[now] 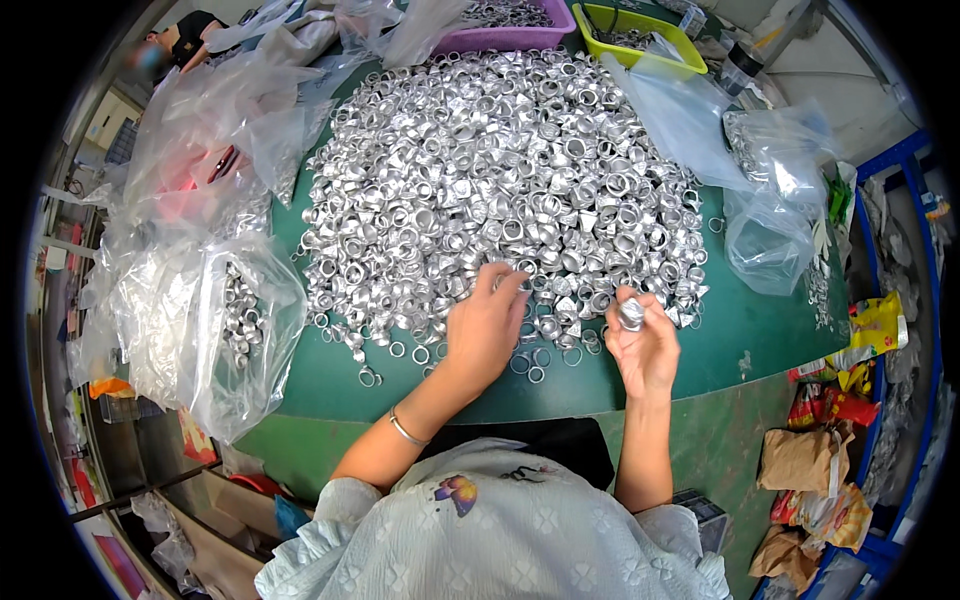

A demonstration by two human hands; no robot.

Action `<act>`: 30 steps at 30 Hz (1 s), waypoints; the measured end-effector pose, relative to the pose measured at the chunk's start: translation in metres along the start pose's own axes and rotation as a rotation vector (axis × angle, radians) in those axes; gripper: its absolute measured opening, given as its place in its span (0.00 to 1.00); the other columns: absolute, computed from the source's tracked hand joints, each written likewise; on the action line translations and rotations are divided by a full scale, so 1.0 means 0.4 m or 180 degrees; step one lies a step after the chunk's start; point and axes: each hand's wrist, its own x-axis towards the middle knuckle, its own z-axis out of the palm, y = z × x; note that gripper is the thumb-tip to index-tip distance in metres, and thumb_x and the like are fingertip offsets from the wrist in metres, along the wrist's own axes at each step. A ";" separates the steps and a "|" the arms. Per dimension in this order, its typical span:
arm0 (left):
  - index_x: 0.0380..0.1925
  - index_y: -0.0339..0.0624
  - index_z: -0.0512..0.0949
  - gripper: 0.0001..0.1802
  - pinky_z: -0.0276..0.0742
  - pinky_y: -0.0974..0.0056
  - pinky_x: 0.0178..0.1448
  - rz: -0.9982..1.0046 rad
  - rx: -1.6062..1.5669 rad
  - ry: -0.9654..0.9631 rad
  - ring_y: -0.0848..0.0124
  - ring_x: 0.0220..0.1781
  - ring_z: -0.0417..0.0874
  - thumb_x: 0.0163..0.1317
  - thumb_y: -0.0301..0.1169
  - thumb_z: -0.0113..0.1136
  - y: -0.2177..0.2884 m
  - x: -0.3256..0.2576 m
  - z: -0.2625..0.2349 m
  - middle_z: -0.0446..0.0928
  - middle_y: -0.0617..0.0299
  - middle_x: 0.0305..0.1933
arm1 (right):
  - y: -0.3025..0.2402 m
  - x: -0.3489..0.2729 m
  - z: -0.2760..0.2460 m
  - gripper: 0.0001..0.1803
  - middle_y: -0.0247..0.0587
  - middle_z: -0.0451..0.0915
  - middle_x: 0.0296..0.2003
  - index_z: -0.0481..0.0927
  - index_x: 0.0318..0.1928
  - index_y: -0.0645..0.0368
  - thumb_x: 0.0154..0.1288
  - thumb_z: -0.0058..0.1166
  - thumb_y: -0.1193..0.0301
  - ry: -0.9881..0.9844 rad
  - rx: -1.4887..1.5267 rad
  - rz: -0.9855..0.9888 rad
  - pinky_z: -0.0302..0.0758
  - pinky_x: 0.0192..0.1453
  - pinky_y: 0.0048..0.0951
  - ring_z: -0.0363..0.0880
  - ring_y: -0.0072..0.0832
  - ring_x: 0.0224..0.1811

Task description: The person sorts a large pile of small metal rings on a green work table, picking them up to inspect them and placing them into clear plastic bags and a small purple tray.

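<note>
Near the table's [560,398] front edge, we look mid-pick: right hand [645,350] curled closed on at least one silver ring [631,314], left hand [480,330] half-bent at the ring pile [500,180], hold unclear; next move probably needs a clean single pinch, pile reaching toward the far-edge purple bin [510,40].

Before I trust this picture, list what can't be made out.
Head view:
Ring pile: lower layers, hidden by upper ones.
Purple basket: far side, cut by top edge.
Metal pieces in right hand: count, too small.
Left hand: whether it grips a ring, lost against the pile.
</note>
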 end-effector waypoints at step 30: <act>0.35 0.36 0.72 0.12 0.56 0.71 0.19 -0.1925 -0.4041 -0.1528 0.78 0.13 0.62 0.58 0.34 0.55 0.028 0.072 0.011 0.72 0.63 0.21 | 0.014 0.080 -0.008 0.14 0.36 0.73 0.25 0.81 0.43 0.52 0.53 0.59 0.76 0.0967 -0.5549 -0.3250 0.69 0.22 0.32 0.73 0.31 0.18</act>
